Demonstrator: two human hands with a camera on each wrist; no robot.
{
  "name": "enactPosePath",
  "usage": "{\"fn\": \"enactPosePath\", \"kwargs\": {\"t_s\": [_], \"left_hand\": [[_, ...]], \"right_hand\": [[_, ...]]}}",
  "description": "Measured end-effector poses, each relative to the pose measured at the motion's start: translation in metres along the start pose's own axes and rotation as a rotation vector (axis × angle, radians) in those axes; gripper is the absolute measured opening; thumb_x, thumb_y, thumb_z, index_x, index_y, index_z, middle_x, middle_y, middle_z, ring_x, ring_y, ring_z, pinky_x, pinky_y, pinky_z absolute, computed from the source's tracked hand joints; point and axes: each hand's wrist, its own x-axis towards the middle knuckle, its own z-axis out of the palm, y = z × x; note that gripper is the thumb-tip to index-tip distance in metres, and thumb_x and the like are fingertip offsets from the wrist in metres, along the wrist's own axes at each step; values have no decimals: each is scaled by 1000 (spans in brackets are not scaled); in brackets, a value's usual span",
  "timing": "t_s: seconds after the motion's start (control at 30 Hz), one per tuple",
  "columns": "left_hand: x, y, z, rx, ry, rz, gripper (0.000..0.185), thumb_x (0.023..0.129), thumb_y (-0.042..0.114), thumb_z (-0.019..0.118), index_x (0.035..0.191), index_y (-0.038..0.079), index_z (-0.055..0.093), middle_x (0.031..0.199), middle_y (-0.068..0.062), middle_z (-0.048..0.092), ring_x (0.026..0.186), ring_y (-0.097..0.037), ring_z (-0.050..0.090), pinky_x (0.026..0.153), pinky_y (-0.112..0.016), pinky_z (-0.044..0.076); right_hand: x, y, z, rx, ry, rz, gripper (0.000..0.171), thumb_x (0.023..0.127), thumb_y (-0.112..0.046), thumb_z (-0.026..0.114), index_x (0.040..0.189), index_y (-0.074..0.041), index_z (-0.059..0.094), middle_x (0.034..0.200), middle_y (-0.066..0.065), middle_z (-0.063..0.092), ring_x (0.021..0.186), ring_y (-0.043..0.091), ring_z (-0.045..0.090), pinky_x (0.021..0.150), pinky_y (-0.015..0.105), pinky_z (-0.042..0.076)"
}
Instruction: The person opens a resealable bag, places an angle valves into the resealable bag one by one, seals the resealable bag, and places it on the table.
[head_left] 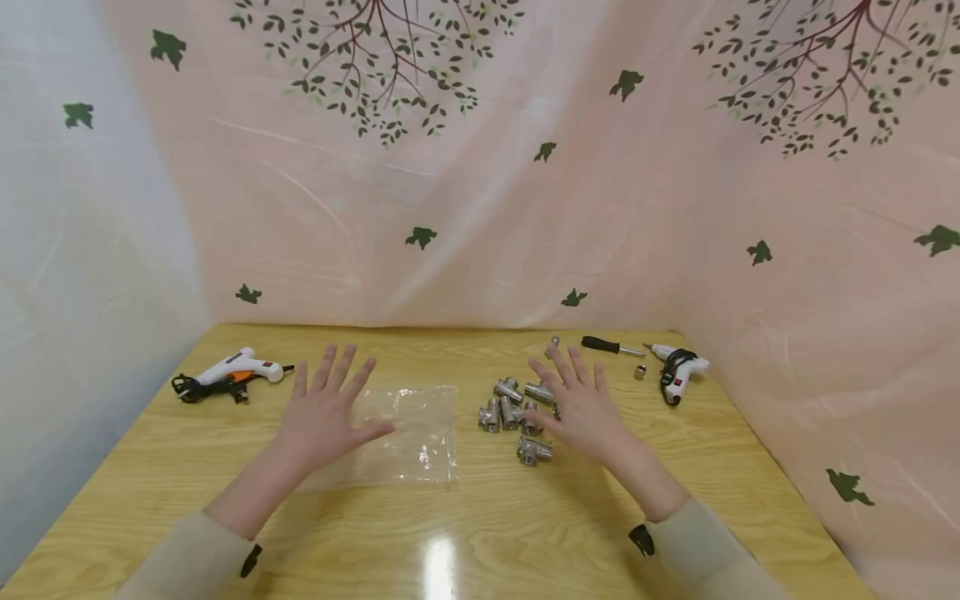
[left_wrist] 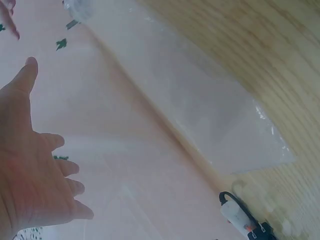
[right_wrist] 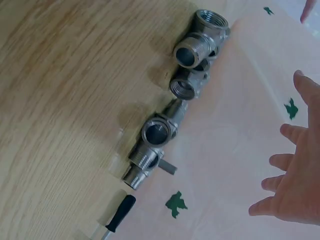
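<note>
Both hands are held up with fingers spread, and neither grips anything. My left hand point(head_left: 321, 421) overlaps the left part of a clear plastic bag point(head_left: 412, 437) that lies flat on the wooden table. In the left wrist view the bag point(left_wrist: 215, 100) stretches beside the left hand point(left_wrist: 35, 170). My right hand point(head_left: 585, 412) is close to a cluster of metal pipe fittings point(head_left: 511, 411), hiding some of them in the head view. The right wrist view shows the threaded, tee-shaped fittings point(right_wrist: 157, 131) apart from the right hand point(right_wrist: 295, 170).
A white glue gun point(head_left: 243, 367) with a black cord lies at the table's left, another white glue gun point(head_left: 678, 371) at the right. Near the back right are a black-handled screwdriver point(head_left: 603, 344) and a small metal piece point(head_left: 640, 372). A printed curtain point(head_left: 480, 192) hangs behind the table.
</note>
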Motion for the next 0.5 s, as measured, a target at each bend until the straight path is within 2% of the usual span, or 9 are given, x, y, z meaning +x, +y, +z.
{"fn": "enactPosePath", "kwargs": {"t_s": [0.17,0.3,0.5], "left_hand": [[5,4,12,12,-10,79,102,76,72,56,153,17,16,158,-13,5,144,-34,-2,111,-60,-2],[8,9,23,-32,8,146,105,74,69,62,152,15,18,157,-13,10,144,-33,3,111,-60,3],[11,15,37,-79,14,210,106,74,67,63,152,12,18,157,-14,14,143,-34,10,111,-58,12]], "right_hand": [[11,-11,12,9,-12,-109,80,88,-59,53,152,-26,18,159,7,4,144,33,0,109,63,10],[16,-23,22,54,-25,-180,82,86,-58,56,152,-22,23,157,10,12,144,34,8,109,61,16],[24,-39,35,120,-121,-231,81,87,-55,58,150,-16,26,156,9,19,144,29,11,112,55,15]]}}
